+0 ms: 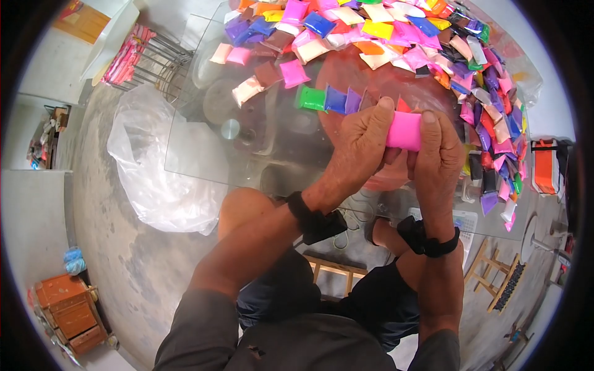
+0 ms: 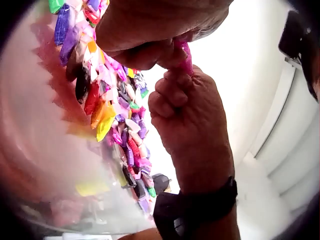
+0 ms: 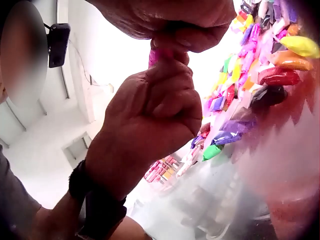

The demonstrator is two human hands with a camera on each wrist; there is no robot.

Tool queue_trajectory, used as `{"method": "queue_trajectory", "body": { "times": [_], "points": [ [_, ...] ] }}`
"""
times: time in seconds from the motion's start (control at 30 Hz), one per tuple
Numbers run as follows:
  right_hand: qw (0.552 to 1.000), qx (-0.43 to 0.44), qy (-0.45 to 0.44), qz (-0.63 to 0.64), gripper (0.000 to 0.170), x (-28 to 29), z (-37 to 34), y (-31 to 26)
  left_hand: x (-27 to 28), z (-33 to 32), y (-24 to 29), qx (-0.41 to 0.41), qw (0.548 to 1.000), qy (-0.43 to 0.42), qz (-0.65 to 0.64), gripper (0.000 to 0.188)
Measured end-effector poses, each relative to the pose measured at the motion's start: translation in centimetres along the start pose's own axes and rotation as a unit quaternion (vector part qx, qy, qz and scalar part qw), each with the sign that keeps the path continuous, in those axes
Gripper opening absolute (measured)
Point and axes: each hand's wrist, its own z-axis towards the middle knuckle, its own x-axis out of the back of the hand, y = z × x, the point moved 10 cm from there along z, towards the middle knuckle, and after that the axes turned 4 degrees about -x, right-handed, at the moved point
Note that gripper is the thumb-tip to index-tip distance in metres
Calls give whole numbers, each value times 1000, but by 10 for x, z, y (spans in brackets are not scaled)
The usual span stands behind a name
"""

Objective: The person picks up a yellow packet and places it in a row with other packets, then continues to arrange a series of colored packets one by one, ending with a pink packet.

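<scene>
A bright pink packet is held up above the glass table between both hands. The left hand pinches its left edge with the thumb on top, and the right hand pinches its right edge the same way. Beyond the hands, a row of packets lies on the glass, with a green one at its left end and a blue one beside it; the hands hide part of this row. In the left wrist view the pink packet shows edge-on between the hands.
Many coloured packets cover the far side and right side of the glass table. A clear plastic bag is at the left of the table. An orange and white box stands at the right, with a wooden rack on the floor.
</scene>
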Motion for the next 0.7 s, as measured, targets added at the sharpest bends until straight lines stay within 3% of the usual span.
{"method": "queue_trajectory", "body": {
  "times": [0.13, 0.2, 0.33, 0.43, 0.47, 0.5, 0.53, 0.6, 0.7],
  "points": [
    [992, 94, 49, -63, 24, 10, 0, -7, 5, 2, 14, -70, 995, 40, 58, 49],
    [998, 27, 36, -36, 23, 10, 1, -2, 11, -1, 34, -169, 971, 83, 145, 45],
    [998, 35, 44, -41, 24, 14, 3, -4, 20, 2, 29, -149, 972, 90, 159, 36],
    [997, 28, 58, -32, 25, 21, 6, -5, 22, 3, 31, -189, 973, 91, 98, 19],
    [999, -2, 48, -10, 29, 20, 7, -5, 16, 0, 46, -273, 945, 71, 167, 10],
    [999, -31, 40, 11, 33, 19, 7, -3, 4, -6, 63, -355, 904, 50, 232, 14],
    [998, -30, 45, 9, 33, 20, 8, -6, 4, -5, 67, -357, 905, 46, 228, 14],
    [991, -109, 40, 62, 33, 21, 8, 9, -23, -18, 81, -440, 805, -10, 397, 33],
    [989, -120, -20, 79, 31, 16, 11, 17, -34, -16, 66, -404, 817, -75, 404, 43]
  ]
}}
